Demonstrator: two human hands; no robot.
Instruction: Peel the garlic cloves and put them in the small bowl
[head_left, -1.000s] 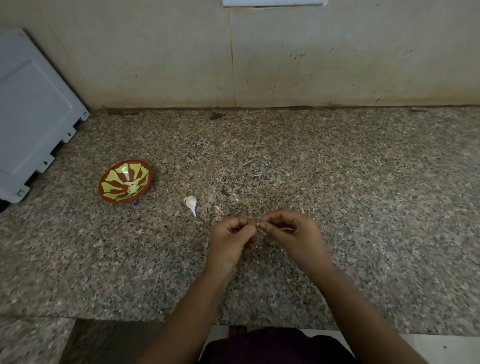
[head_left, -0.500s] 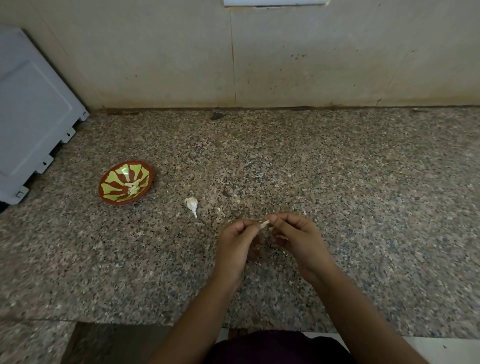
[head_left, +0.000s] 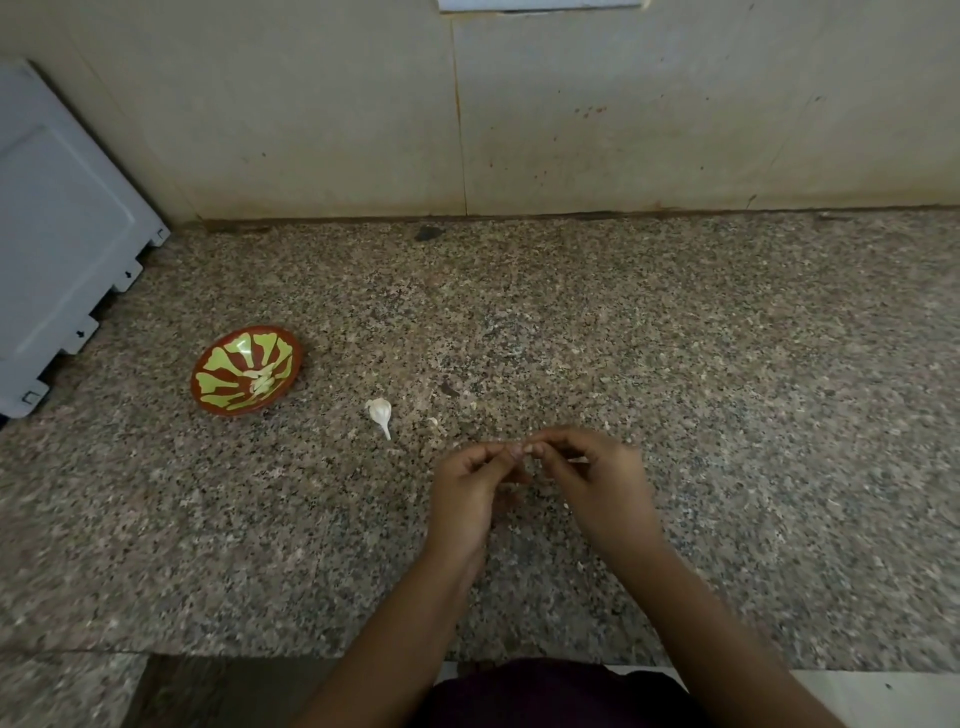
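Just below frame centre, the left hand (head_left: 465, 496) and right hand (head_left: 600, 491) pinch a mostly hidden garlic clove (head_left: 529, 449) between curled fingertips. Up-left, a loose clove (head_left: 379, 410) lies on the granite counter (head_left: 675, 338); farther left, the small bowl (head_left: 223, 358) holds peeled cloves (head_left: 262, 382).

Speckled brown-grey granite counter (head_left: 675, 364) fills mid-frame. Stained beige tiled wall (head_left: 311, 104) spans the top. Pale grey panel (head_left: 57, 223) occupies the upper left.

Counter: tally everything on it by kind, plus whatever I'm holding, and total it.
Small bowl: 1
Peeled cloves in it: too blurred to count
Loose unpeeled clove: 1
White panel: 1
Held clove, pinched by left hand and right hand: 1
Total: 4 counted
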